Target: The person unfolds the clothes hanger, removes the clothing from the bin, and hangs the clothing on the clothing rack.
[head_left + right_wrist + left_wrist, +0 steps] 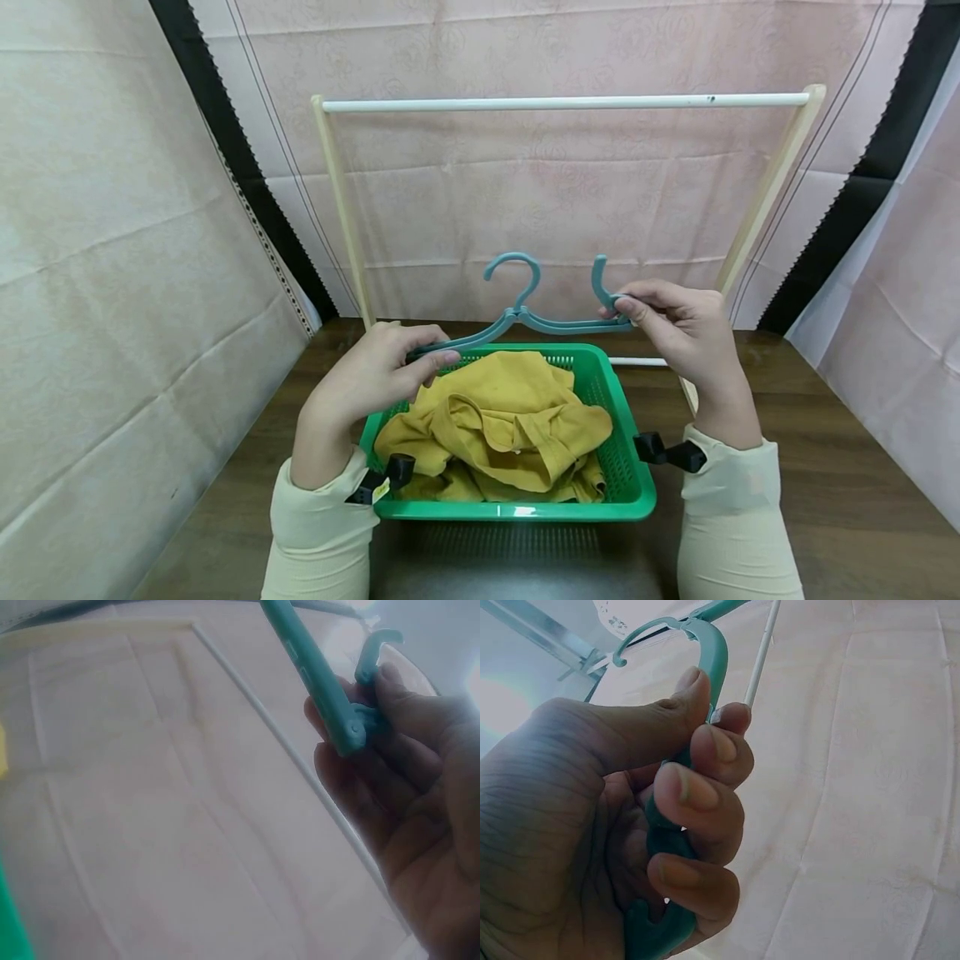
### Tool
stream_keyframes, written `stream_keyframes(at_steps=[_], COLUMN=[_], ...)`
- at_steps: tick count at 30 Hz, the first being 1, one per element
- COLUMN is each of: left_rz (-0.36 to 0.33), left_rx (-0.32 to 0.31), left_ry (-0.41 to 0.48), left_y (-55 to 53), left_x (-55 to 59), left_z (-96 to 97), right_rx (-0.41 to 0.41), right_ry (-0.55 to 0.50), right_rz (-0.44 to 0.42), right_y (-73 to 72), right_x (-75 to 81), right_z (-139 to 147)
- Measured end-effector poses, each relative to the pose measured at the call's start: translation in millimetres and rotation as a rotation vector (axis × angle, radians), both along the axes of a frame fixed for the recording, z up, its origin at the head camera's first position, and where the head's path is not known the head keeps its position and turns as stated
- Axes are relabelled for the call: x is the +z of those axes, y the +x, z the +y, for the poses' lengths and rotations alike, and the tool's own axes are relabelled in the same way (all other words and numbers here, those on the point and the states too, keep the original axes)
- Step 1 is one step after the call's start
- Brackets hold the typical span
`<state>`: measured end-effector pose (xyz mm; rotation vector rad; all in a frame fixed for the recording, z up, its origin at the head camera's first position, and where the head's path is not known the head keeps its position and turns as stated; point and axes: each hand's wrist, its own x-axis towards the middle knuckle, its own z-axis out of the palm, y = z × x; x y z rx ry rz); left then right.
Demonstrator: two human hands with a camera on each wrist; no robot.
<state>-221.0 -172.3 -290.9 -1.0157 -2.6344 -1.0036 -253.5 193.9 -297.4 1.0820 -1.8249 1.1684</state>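
Note:
A blue-green folding clothes hanger (516, 314) is held up above the back of a green basket, its hook upward. My left hand (375, 367) grips the left arm of the hanger; in the left wrist view its fingers curl round the blue-green plastic (714, 656). At the other end my right hand (686, 329) pinches the right arm's tip, where a small curved end piece (600, 279) stands upward. In the right wrist view the end piece (367, 656) shows between thumb and fingers. Yellow cloth (502, 417) lies crumpled in the basket below.
The green basket (517, 511) stands on a dark wooden table (810, 467). Behind it rises a rack with a white top rail (562, 103) and cream side posts (341, 200). Pale fabric walls (135, 250) enclose the back and sides.

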Motion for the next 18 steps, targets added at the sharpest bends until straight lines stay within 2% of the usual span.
stream_keyframes(at_steps=[4,12,18], left_rz=[-0.001,0.01,0.002], left_rx=[0.005,0.021,0.018], left_ry=[-0.001,-0.001,0.016], left_y=[0.5,1.7,1.6], left_x=[0.4,0.8,1.1], left_z=[-0.9,-2.2,-3.4], right_rx=[-0.019,0.002,-0.098], right_ry=[-0.016,-0.066,-0.056], right_rz=[-0.003,-0.03,-0.032], right_y=[0.4,-2.1,-0.1], right_x=[0.5,-2.1,-2.5], right_z=[2.4,9.3,19.3])
